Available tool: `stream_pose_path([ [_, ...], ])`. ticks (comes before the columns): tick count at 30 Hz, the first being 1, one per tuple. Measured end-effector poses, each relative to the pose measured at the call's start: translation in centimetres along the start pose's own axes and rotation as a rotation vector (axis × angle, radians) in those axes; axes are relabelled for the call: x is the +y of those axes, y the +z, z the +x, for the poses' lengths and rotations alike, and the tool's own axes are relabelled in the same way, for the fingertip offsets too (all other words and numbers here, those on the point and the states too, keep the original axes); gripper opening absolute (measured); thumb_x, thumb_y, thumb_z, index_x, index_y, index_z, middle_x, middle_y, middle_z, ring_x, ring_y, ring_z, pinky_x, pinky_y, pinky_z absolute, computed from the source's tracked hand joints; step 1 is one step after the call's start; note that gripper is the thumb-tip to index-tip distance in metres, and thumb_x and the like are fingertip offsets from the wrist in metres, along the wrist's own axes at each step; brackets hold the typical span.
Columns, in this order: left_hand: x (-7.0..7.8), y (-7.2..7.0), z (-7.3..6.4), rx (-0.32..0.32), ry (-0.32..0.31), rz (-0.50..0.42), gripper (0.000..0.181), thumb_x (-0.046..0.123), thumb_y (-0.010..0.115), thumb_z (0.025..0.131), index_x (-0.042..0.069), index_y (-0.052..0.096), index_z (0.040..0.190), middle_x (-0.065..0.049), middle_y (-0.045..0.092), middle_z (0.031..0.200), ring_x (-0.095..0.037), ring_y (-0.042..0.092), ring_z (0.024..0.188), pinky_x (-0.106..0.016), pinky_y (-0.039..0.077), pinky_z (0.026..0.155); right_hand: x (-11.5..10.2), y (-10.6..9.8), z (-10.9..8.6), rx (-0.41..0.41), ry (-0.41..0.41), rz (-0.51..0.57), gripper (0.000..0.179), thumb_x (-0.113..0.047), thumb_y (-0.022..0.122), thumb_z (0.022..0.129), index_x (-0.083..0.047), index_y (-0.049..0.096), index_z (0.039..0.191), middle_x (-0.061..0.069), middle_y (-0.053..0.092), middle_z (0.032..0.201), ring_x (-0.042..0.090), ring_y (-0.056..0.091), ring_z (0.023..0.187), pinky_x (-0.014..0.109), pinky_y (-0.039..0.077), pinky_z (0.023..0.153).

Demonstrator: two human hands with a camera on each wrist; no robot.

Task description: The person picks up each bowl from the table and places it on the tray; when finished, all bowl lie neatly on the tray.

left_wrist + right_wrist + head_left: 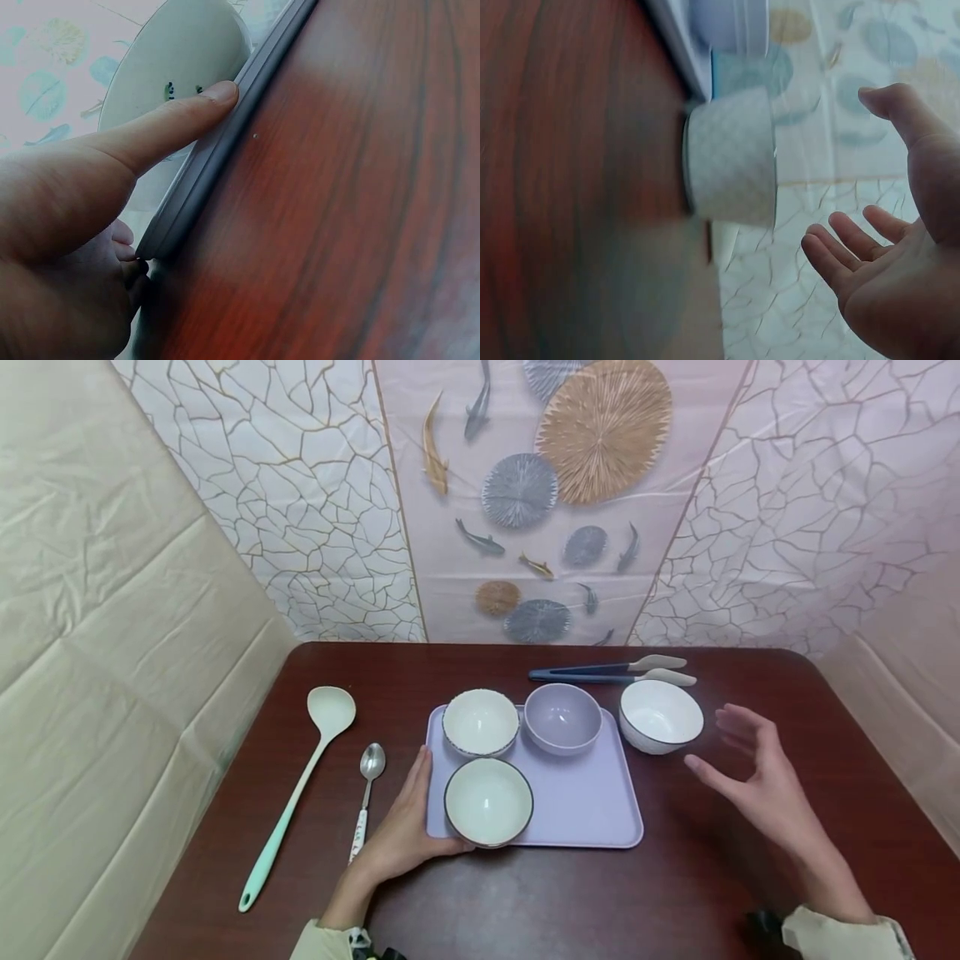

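My left hand [405, 827] lies at the front left corner of a lilac tray [577, 810], fingers straight along its left side. In the left wrist view, the thumb [184, 120] rests along the tray's front rim beside a bowl [176, 56]. On the tray are a dark-rimmed white bowl [488, 802], another white bowl [481, 722] behind it, and a purple bowl [563, 718]. Right of the tray stands a white textured bowl [660, 717]. My right hand [765, 785] is spread beside that bowl, apart from it and holding nothing.
Left of the tray lie a metal spoon [372, 763] with a patterned handle and a long ladle [331, 710] with a mint-green handle. Tongs [585, 676] lie behind the tray on the dark wooden table [570, 910]. Patterned fabric [300, 510] hangs behind the table.
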State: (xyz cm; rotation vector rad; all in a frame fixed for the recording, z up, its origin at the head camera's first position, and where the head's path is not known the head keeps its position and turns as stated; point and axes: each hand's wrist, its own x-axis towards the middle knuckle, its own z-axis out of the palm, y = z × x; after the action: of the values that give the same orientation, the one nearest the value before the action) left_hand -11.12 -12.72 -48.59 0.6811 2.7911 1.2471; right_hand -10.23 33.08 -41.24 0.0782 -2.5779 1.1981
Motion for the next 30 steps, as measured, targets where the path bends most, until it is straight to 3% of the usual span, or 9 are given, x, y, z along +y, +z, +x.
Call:
stream_pose_path([
  [8,-0.1,0.0,-0.1,0.000,0.000,-0.010,0.135,0.046,0.091,0.063,-0.004,0.005,0.155,-0.019,0.003,0.161,-0.027,0.007,0.147,-0.050,0.022,0.112,2.3,-0.5,0.0,-0.013,0.058,-0.013,0.092,-0.019,0.082,0.082,-0.011,0.022,0.153,0.019,0.040,0.141,0.042,0.043,0.123,0.005,0.032,0.089],
  [18,0.0,-0.1,-0.1,-0.003,-0.001,-0.010,0.135,0.042,0.093,0.063,-0.004,0.005,0.155,-0.019,0.002,0.162,-0.026,0.006,0.147,-0.050,0.022,0.112,3.7,0.7,1.2,-0.097,0.088,0.047,0.100,-0.022,0.082,0.082,-0.011,0.013,0.153,0.023,0.035,0.144,0.044,0.039,0.127,0.012,0.036,0.096],
  [22,0.0,-0.1,-0.1,-0.008,-0.009,-0.007,0.136,0.044,0.092,0.063,-0.003,0.004,0.155,-0.018,0.002,0.162,-0.024,0.005,0.148,-0.048,0.020,0.113,4.1,1.6,2.5,-0.135,0.099,0.080,0.108,-0.021,0.084,0.080,-0.011,0.007,0.154,0.026,0.030,0.147,0.045,0.037,0.130,0.037,0.034,0.107],
  [25,0.0,-0.1,-0.1,-0.009,-0.010,-0.005,0.136,0.044,0.092,0.063,-0.003,0.003,0.155,-0.018,0.001,0.162,-0.025,0.005,0.148,-0.047,0.020,0.113,4.3,2.2,3.4,-0.158,0.099,0.082,0.115,-0.021,0.086,0.078,-0.008,0.001,0.154,0.030,0.023,0.151,0.047,0.030,0.134,0.059,0.025,0.106],
  [30,-0.2,0.0,-0.1,-0.006,-0.002,-0.005,0.136,0.044,0.092,0.063,-0.003,0.003,0.155,-0.018,0.002,0.162,-0.026,0.006,0.148,-0.049,0.021,0.112,4.6,3.1,4.5,-0.164,0.085,0.056,0.121,-0.026,0.088,0.074,-0.004,0.000,0.155,0.032,0.015,0.152,0.046,0.025,0.133,0.063,0.019,0.105],
])
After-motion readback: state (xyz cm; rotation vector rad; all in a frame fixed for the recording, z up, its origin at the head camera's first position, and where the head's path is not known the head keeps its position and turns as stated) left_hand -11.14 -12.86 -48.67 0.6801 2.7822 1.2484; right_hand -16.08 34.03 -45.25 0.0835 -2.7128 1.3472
